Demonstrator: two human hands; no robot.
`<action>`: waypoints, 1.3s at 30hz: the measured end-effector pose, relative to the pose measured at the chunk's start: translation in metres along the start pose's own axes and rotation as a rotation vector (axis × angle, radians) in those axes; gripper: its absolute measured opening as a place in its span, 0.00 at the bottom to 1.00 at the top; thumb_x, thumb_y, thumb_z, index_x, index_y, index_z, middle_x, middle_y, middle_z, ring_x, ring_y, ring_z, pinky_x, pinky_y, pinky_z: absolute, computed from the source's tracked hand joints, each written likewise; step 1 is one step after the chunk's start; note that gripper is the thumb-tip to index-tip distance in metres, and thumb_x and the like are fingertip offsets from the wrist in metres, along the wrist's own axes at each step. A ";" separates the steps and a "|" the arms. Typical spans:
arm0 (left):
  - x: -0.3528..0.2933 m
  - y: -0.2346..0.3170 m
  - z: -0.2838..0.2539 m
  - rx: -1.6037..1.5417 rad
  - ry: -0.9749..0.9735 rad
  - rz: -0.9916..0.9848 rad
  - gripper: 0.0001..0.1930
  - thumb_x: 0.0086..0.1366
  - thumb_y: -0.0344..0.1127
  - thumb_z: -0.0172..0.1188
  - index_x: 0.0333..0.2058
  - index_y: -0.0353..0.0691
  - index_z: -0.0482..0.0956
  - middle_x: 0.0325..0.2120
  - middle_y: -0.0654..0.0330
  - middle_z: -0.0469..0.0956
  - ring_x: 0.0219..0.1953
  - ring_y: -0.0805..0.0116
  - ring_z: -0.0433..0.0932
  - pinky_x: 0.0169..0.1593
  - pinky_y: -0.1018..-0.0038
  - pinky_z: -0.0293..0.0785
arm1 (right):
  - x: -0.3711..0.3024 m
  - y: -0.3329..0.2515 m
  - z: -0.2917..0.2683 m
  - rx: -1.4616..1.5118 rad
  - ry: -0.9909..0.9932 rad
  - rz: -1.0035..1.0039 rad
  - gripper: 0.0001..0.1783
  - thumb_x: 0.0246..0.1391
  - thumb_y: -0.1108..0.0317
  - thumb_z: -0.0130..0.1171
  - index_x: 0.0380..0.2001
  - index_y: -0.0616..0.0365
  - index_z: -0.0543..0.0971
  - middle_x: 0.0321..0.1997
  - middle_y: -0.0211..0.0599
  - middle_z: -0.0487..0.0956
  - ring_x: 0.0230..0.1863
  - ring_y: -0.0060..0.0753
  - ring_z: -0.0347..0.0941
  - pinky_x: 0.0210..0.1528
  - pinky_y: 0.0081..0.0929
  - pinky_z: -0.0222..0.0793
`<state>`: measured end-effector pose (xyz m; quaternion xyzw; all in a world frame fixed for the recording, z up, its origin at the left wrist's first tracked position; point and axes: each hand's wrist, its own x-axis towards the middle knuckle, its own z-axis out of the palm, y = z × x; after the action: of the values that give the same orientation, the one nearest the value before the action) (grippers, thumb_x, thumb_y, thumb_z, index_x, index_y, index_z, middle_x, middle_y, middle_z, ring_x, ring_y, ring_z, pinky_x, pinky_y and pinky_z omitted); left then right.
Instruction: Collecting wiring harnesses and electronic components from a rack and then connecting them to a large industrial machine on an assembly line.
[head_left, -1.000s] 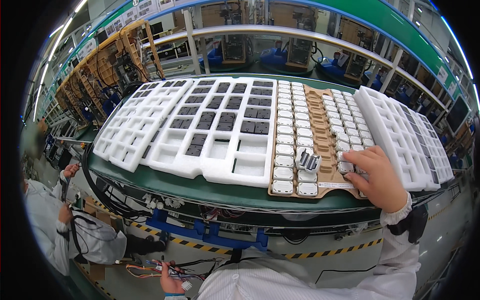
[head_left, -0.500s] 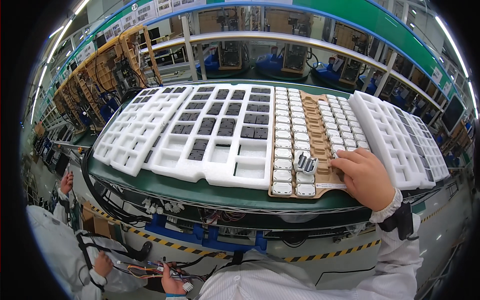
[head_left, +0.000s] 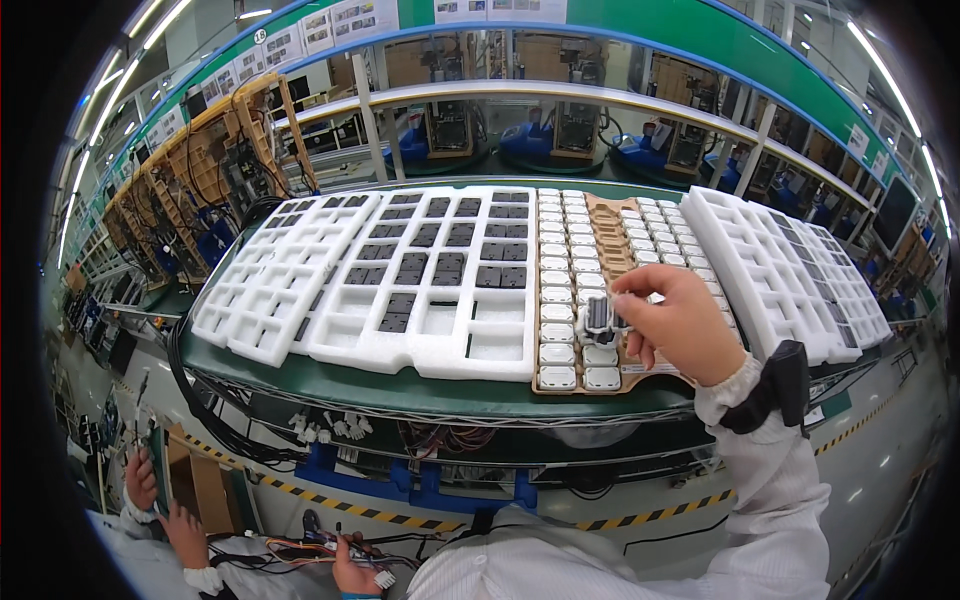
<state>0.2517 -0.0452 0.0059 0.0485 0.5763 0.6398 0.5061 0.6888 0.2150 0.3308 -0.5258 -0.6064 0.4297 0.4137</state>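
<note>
Clip-on core (head_left: 600, 318), white outside with dark grey channels, is right of centre in the frame, over the near rows of a tan moulded tray (head_left: 612, 245), its halves spread open. Judging from how things lie, work on this piece looks early: it is not closed, nothing shows between its halves, and the wire bundle (head_left: 300, 545) is well apart from it at the lower edge. Much of the stock seems to be left: white pieces (head_left: 558, 355) fill the columns on the tray's left and more stand on its right, while the column between them is bare along its upper stretch. In the white foam tray (head_left: 455, 365) near the middle, black blocks (head_left: 415, 268) sit in many cells, and several nearest the front are vacant. The right hand (head_left: 680, 325) reaches in from the right, its forearm rising from the lower right, curled fingers pointing left; the fingertips are at the core's right edge, but whether they grip it I cannot tell. The left hand (head_left: 352, 572), low and left of centre, is closed around the wires, its palm mostly hidden. The two hands are well apart.
</note>
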 end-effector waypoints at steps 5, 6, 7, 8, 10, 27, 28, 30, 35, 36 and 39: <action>0.013 -0.017 -0.022 0.166 -0.084 0.094 0.21 0.75 0.41 0.44 0.58 0.32 0.68 0.48 0.55 0.74 0.45 0.61 0.72 0.49 0.67 0.74 | -0.016 -0.013 -0.008 -0.173 0.008 0.089 0.17 0.59 0.68 0.57 0.45 0.73 0.75 0.29 0.38 0.79 0.18 0.20 0.74 0.16 0.17 0.68; 0.017 -0.018 -0.031 0.162 -0.089 0.089 0.21 0.75 0.41 0.44 0.58 0.32 0.68 0.48 0.55 0.74 0.45 0.61 0.72 0.49 0.67 0.74 | -0.019 -0.014 -0.013 -0.181 0.012 0.090 0.17 0.59 0.68 0.57 0.45 0.73 0.75 0.29 0.38 0.79 0.18 0.20 0.74 0.16 0.17 0.68; 0.021 -0.017 -0.037 0.013 -0.073 -0.011 0.21 0.74 0.42 0.45 0.57 0.33 0.69 0.48 0.54 0.74 0.45 0.60 0.73 0.49 0.66 0.74 | -0.024 -0.014 -0.023 -0.158 0.095 0.000 0.17 0.59 0.68 0.57 0.45 0.72 0.76 0.31 0.38 0.79 0.20 0.20 0.74 0.16 0.17 0.68; 0.023 -0.020 -0.042 -0.134 -0.055 -0.114 0.21 0.74 0.43 0.46 0.56 0.34 0.69 0.48 0.54 0.75 0.46 0.59 0.73 0.50 0.65 0.74 | -0.028 -0.014 -0.034 -0.137 0.176 -0.091 0.17 0.59 0.68 0.57 0.46 0.72 0.76 0.32 0.38 0.79 0.22 0.20 0.75 0.17 0.17 0.69; 0.020 -0.013 -0.025 -0.294 -0.110 -0.201 0.24 0.71 0.51 0.49 0.55 0.37 0.70 0.51 0.52 0.75 0.52 0.54 0.73 0.55 0.57 0.71 | -0.031 -0.025 -0.075 -0.243 0.312 -0.191 0.16 0.59 0.68 0.57 0.46 0.70 0.76 0.34 0.37 0.79 0.24 0.20 0.75 0.19 0.17 0.69; 0.030 -0.036 -0.028 -0.107 0.087 -0.119 0.25 0.72 0.49 0.47 0.54 0.31 0.70 0.36 0.55 0.78 0.34 0.56 0.74 0.43 0.67 0.72 | -0.038 0.011 -0.328 -0.816 0.515 0.288 0.09 0.50 0.72 0.58 0.32 0.65 0.83 0.26 0.39 0.82 0.25 0.30 0.78 0.28 0.27 0.73; 0.022 -0.035 -0.020 -0.109 0.112 -0.120 0.24 0.72 0.49 0.47 0.54 0.31 0.70 0.36 0.55 0.78 0.34 0.56 0.74 0.43 0.66 0.72 | -0.036 0.011 -0.329 -0.812 0.518 0.286 0.09 0.50 0.72 0.58 0.32 0.65 0.83 0.26 0.39 0.82 0.25 0.30 0.78 0.28 0.27 0.73; 0.020 -0.032 -0.012 -0.041 0.104 -0.075 0.24 0.72 0.48 0.47 0.54 0.32 0.70 0.36 0.55 0.78 0.35 0.56 0.74 0.43 0.66 0.72 | -0.034 0.011 -0.330 -0.730 0.439 0.320 0.09 0.51 0.72 0.59 0.34 0.64 0.83 0.25 0.34 0.80 0.24 0.22 0.76 0.24 0.22 0.72; 0.025 -0.036 -0.004 0.151 0.084 0.021 0.23 0.72 0.47 0.46 0.54 0.32 0.70 0.37 0.53 0.78 0.35 0.55 0.74 0.43 0.64 0.72 | -0.017 0.055 -0.346 -1.117 0.359 0.054 0.12 0.48 0.64 0.63 0.32 0.62 0.82 0.32 0.45 0.82 0.35 0.44 0.78 0.40 0.34 0.73; 0.027 -0.038 -0.006 0.206 0.080 0.048 0.23 0.72 0.47 0.46 0.54 0.32 0.70 0.37 0.53 0.78 0.35 0.55 0.74 0.43 0.64 0.72 | -0.013 0.062 -0.343 -1.111 0.359 0.056 0.12 0.48 0.64 0.63 0.32 0.62 0.82 0.32 0.45 0.82 0.35 0.44 0.78 0.40 0.34 0.73; 0.034 -0.043 -0.013 0.388 0.061 0.152 0.23 0.72 0.46 0.46 0.54 0.32 0.70 0.37 0.52 0.78 0.36 0.54 0.74 0.43 0.63 0.72 | 0.003 0.084 -0.337 -1.267 0.572 0.073 0.16 0.48 0.56 0.63 0.27 0.60 0.79 0.32 0.47 0.79 0.36 0.49 0.75 0.40 0.40 0.70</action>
<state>0.2526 -0.0382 -0.0500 0.1691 0.6983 0.5545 0.4199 1.0338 0.2535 0.3478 -0.7786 -0.5894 -0.1486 0.1558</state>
